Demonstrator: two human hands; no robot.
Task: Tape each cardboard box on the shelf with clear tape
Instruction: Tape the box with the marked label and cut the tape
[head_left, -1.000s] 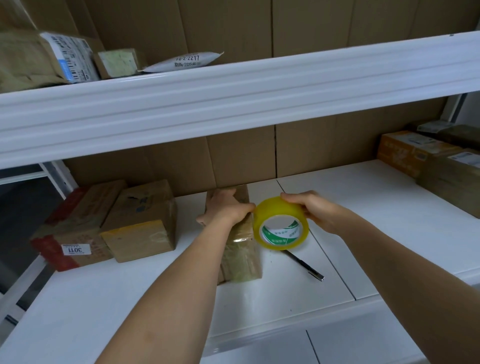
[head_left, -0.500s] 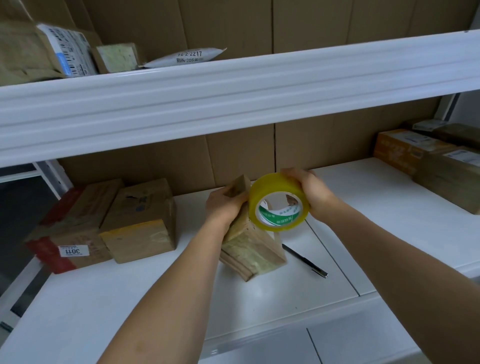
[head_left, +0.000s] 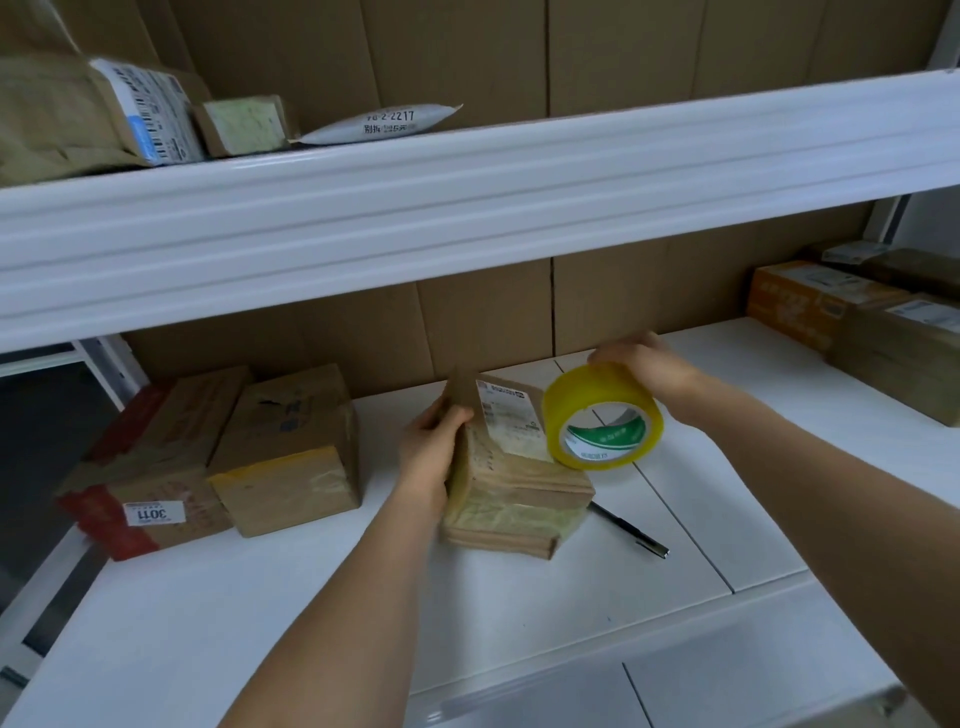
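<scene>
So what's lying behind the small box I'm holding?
A dark pen lies on the white shelf, poking out past the small box's right corner. Its other end is hidden by the box.

Tape roll (head_left: 602, 415) right of box (head_left: 511, 467)

left hand (head_left: 428, 457): fingers curled, gripping the small box (head_left: 511, 488) | right hand (head_left: 641, 371): fingers bent over the tape roll (head_left: 602, 418) | both arms: reaching forward
</scene>
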